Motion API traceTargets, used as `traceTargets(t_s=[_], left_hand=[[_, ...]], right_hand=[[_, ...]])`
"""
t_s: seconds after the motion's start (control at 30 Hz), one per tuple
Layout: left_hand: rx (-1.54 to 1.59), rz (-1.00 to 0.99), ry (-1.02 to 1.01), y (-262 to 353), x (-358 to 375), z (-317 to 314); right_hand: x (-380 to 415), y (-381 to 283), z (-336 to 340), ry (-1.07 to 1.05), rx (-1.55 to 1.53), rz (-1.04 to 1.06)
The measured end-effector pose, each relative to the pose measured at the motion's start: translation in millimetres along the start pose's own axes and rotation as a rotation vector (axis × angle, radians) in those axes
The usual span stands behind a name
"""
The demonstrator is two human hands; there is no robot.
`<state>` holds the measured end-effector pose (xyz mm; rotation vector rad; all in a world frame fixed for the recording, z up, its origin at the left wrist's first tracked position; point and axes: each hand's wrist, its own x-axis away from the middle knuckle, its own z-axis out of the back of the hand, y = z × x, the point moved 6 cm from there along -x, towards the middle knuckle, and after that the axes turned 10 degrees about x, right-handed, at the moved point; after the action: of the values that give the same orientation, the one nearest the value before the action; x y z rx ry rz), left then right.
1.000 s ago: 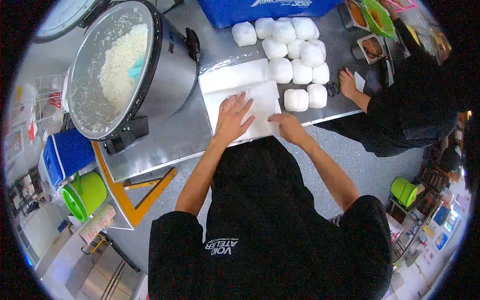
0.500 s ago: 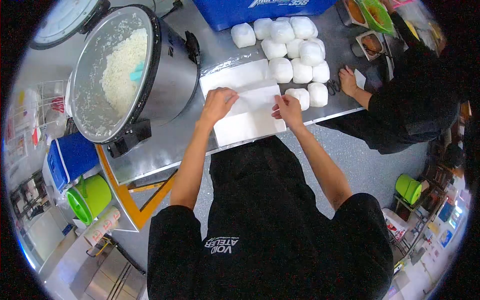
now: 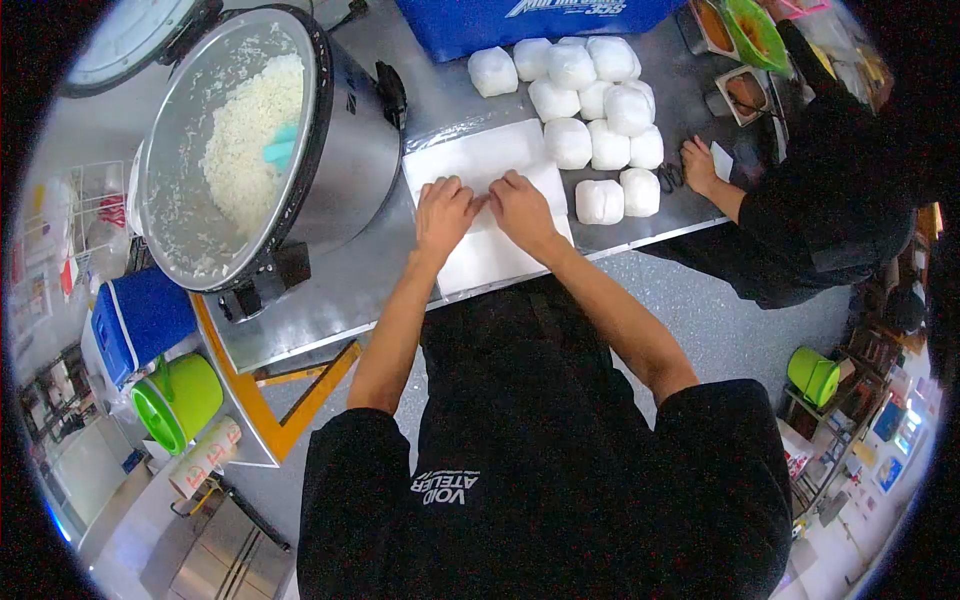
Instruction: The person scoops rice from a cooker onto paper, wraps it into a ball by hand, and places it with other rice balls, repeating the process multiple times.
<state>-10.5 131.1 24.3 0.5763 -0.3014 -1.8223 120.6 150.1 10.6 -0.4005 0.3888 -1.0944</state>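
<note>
White paper sheets (image 3: 490,262) lie in front of me at the counter's near edge, with a fold or overlapping edge running across their middle. My left hand (image 3: 446,212) is on that line, fingers curled and closed on the paper. Close beside it, my right hand (image 3: 522,212) also has its fingers bent down and closed on the sheet. The fingertips nearly meet, and they partly hide the paper's edge. Right of the paper sit several white wrapped parcels (image 3: 570,143), some stacked on others.
A large open rice cooker (image 3: 350,150) with white rice (image 3: 250,130) and a teal scoop (image 3: 282,147) stands left. A blue box (image 3: 530,30) is behind. At right, a co-worker's hand (image 3: 700,163) rests by black scissors (image 3: 671,177), near metal food trays (image 3: 745,95).
My right hand has moved left from the paper's right edge to beside my left hand. My left hand has shifted slightly and curled its fingers more. The view has shifted a little.
</note>
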Motion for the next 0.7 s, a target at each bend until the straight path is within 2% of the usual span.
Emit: traceTargets(t_s=[0.07, 0.1, 0.2, 0.3, 0.33, 0.43, 0.47, 0.53, 0.57, 0.63, 0.67, 0.7], left_hand=[[0.074, 0.249, -0.07, -6.1, 12.3, -5.1], [0.11, 0.37, -0.102, -9.2, 17.6, -4.9], [0.408, 0.321, -0.031, -16.0, 42.9, 0.7], [0.498, 0.353, -0.197, -54.2, 47.3, -20.5], [0.523, 0.353, -0.272, -63.9, 35.2, -25.8], [0.197, 0.539, -0.435, -66.9, -2.9, -24.7], [0.133, 0.43, -0.325, -61.0, -13.2, -20.0], [0.004, 0.216, -0.108, -50.9, -23.3, -12.9], [-0.018, 0.271, -0.255, -57.6, -27.2, -24.9], [-0.061, 0.379, -0.557, -68.7, -30.6, -46.4], [-0.061, 0.392, -0.538, -68.8, -30.8, -47.9], [-0.062, 0.404, -0.519, -67.3, -30.2, -48.0]], right_hand=[[13.0, 12.8, -2.3, -0.141, 0.045, -0.045], [20.3, 13.4, 4.1, -0.095, 0.035, 0.016], [41.8, 24.0, 7.7, -0.018, 0.05, 0.154], [30.5, 39.8, -9.4, -0.118, 0.131, 0.239], [19.8, 44.7, -20.6, -0.296, 0.29, 0.203], [-10.0, 33.2, -22.7, -0.272, 0.505, 0.188], [-18.8, 32.5, -18.2, -0.294, 0.458, 0.048], [-26.9, 19.6, -3.6, -0.047, 0.59, 0.142], [-28.1, 12.4, 2.0, 0.076, 0.651, 0.187], [-34.9, 16.3, -17.6, -0.226, 0.605, 0.113], [-36.3, 19.7, -25.0, -0.372, 0.58, 0.074], [-35.4, 22.7, -26.9, -0.406, 0.537, 0.036]])
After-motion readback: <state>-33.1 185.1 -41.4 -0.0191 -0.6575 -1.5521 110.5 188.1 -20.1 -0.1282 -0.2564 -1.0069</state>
